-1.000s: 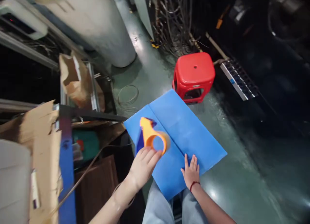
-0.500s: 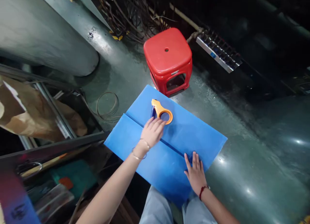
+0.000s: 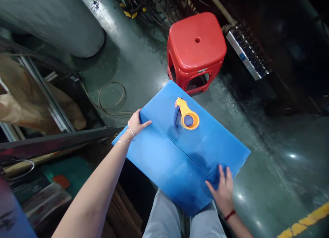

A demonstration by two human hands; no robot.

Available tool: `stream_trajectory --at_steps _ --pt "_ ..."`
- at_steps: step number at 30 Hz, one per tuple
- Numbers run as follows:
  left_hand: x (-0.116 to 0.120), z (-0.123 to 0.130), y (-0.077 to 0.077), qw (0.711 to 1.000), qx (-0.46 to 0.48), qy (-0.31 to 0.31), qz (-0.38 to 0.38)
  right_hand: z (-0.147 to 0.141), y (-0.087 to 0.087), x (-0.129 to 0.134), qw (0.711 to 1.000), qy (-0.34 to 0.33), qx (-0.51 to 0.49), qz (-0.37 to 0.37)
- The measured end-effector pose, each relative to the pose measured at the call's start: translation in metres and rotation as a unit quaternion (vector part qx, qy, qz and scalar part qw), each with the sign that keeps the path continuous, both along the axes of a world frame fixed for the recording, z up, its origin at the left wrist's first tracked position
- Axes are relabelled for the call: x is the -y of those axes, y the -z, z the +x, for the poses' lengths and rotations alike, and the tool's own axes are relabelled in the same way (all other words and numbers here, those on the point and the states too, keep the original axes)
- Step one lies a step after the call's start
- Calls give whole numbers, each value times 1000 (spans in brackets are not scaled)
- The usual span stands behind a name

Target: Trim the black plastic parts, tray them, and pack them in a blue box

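A blue box (image 3: 164, 159) with two top flaps meeting at a seam lies over the person's lap. On its far flap rests an orange and dark-blue tape dispenser (image 3: 189, 118), untouched. At the box's left edge, by the seam's end, is my left hand (image 3: 137, 123), thumb spread over the top and the other fingers bent over the edge. Near the right end of the seam my right hand (image 3: 223, 190) has its fingers apart, touching the blue surface.
Beyond the box stands a red plastic stool (image 3: 196, 42). A coiled cable (image 3: 111, 97) lies on the floor at the left, near a metal-framed rack (image 3: 48, 94) with brown paper. A large grey cylinder (image 3: 64, 22) is at the upper left.
My left hand has left the tape dispenser and moved left to the box's edge. The gap between the flaps has narrowed. The view has shifted, and my right hand remains near the seam's right end.
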State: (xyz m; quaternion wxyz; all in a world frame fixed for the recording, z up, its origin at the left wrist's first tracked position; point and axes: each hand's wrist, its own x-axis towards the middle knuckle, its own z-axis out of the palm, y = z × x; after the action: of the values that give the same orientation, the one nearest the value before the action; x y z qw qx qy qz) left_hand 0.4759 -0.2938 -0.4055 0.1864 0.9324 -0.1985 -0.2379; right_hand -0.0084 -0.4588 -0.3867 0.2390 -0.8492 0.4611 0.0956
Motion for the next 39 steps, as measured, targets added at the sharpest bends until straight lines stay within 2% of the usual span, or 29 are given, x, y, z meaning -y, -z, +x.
stream_trajectory --at_steps 2,3,4,7,12,15,18,20,23,26,28,30,33,36,39 --pt "0 -2 -1 1000 -5 -5 -5 -3 -2 4 981 182 -38 57" --pt "0 -2 -1 1000 -9 -7 -8 -5 -3 5 965 240 -62 89" --pt "1 -2 -1 1000 -14 -10 -12 -6 -2 6 952 270 -82 118" --pt "3 -2 2 999 -27 -15 -30 -4 1 10 938 281 -114 168" --pt "7 -8 11 998 4 -38 -48 4 7 15 929 292 -147 176" --pt "9 -12 14 997 16 -46 -55 7 0 16 942 279 -121 143" --pt "10 -13 14 996 16 -52 -64 18 -15 14 965 249 -65 48" --pt "10 -14 13 996 10 -55 -70 35 -27 11 979 204 -14 -6" --pt "10 -13 10 995 1 -60 -77 82 -43 13 990 63 107 -61" --pt "11 -13 6 995 -1 -59 -77 147 -53 25 970 -89 193 -121" --pt "12 -13 1 996 -5 -58 -74 192 -57 37 958 -147 206 -134" --pt "15 -14 -3 996 -13 -62 -69 231 -61 49 967 -154 168 -114" --pt "19 -15 -7 995 -20 -74 -67 274 -66 59 988 -140 52 -50" --pt "22 -17 -8 993 -24 -87 -70 301 -64 58 990 -142 0 -16" --pt "23 -20 -6 992 -31 -95 -74 318 -49 56 994 -107 -32 8"
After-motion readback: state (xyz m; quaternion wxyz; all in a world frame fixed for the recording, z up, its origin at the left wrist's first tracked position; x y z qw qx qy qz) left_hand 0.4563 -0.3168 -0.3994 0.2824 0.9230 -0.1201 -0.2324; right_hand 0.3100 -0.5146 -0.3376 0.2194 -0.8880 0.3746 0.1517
